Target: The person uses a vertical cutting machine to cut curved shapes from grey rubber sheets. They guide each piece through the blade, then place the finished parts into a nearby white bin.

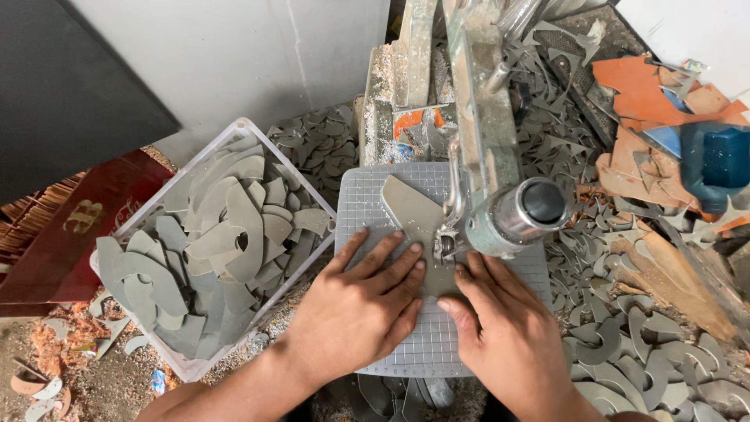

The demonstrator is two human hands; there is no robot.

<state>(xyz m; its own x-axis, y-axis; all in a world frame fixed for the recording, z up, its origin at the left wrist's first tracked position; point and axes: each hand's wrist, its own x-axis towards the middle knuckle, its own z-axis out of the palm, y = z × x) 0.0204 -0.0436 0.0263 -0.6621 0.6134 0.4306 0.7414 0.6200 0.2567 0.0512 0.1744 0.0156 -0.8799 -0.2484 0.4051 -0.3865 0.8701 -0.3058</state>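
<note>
Grey cut sheet (412,212) on white gridded surface (367,205); grey cutouts in clear crate (248,127); orange scraps (642,94); blue block (717,158).

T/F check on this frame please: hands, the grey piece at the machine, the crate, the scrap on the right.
1. Both hands press flat on the grey piece. True: left hand and right hand lie open on it.
2. The piece lies on a gridded plate. True.
3. The white crate is empty. False: it holds many grey cut shapes.
4. The crate stands right of the machine. False: it is on the left.
5. Orange scrap lies at the upper right. True.
</note>
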